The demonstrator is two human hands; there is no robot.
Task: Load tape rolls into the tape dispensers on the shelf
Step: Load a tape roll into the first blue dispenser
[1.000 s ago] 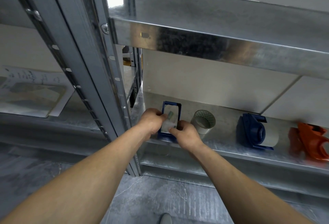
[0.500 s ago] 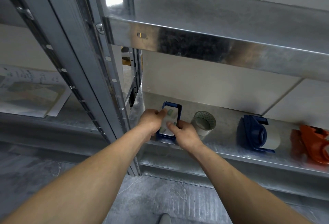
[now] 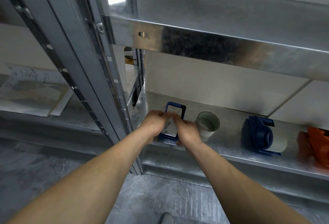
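Hands meet over a blue dispenser (image 3: 175, 109) at the left end of the shelf (image 3: 231, 116). Your left hand (image 3: 155, 123) curls round the dispenser's left side; your right hand (image 3: 186, 131) wraps its right side and near end. Fingertips (image 3: 175, 116) of both hands pinch together on a pale roll (image 3: 170, 127) that sits in the frame, so both grips are closed on the roll and dispenser together. The two-sided hold probably serves to steady the frame while the roll is pressed into its seat; judged from this, loading of this unit is under way and not finished.

Just right of your right-hand fingers, a loose roll (image 3: 208, 124) lies apart from them on the shelf, presumably next in line. Further right stands a second dispenser (image 3: 258, 136), blue, with a pale roll showing at its side, so it looks loaded already. Beyond it, an orange dispenser (image 3: 316, 143) is cut off by the frame edge and blurred; you cannot tell whether it holds tape.

Your palms hide the near half of the dispenser, its hub and any cutter. Printing on the roll is too small to read with confidence. Whether the roll is fully seated cannot be told. Left of your left-hand fingers, past the uprights, papers (image 3: 33, 90) lie on another shelf, their writing illegible.
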